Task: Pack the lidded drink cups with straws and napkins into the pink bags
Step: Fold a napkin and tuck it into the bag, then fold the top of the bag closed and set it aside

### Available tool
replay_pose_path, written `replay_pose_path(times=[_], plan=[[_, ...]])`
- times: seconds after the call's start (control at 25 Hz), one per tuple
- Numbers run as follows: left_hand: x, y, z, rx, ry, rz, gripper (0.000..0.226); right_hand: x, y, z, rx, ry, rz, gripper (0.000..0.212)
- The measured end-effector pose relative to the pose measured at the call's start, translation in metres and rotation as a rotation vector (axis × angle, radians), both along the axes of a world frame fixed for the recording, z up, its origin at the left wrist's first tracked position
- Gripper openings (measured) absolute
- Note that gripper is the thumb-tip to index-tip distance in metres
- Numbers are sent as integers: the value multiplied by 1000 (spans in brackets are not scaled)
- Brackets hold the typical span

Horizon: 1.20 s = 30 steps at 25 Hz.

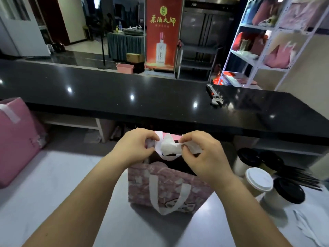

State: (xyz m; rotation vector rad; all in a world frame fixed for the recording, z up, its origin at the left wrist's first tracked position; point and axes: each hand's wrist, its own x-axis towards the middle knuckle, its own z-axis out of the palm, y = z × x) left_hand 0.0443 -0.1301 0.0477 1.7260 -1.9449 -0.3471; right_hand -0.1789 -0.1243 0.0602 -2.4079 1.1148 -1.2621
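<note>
Patterned pink bag upright on a pale table, left hand pinching its white handle, right hand pinching a white napkin above the opening, lidded cups just beside the bag.

Your bag at the pale grey worktop's middle is pink with a pale bow-like print and white handles; the napkin is white. Near the right edge you have a white-lidded cup, a black-lidded cup and black straws.
</note>
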Motion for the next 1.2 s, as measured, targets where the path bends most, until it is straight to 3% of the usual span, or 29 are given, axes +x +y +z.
replay_pose_path(times=[0.16,0.32,0.4,0.52,0.64,0.8,0.92,1.08,1.2], plan=[[4,-18,-6,1,-41,-163,71,8,-16,-25,42,131,-115,17],[6,-22,-11,-26,-135,-214,82,18,-32,-39,38,381,-208,26],[9,-21,-13,-53,-140,-212,83,16,-27,-41,67,381,-231,30],[14,-16,-16,-111,3,-223,75,3,-15,-33,31,214,-278,25],[19,-5,-24,-205,290,-186,59,-24,1,-34,66,-27,-370,20],[30,22,-40,-263,755,-44,32,-50,18,-64,369,-476,-328,23],[39,47,-64,-195,1033,-31,41,-58,27,-84,637,-670,-84,35],[38,64,-89,64,1097,-57,59,-57,26,-93,772,-698,40,45],[19,58,-83,34,1058,18,29,-45,20,-92,757,-714,21,31]])
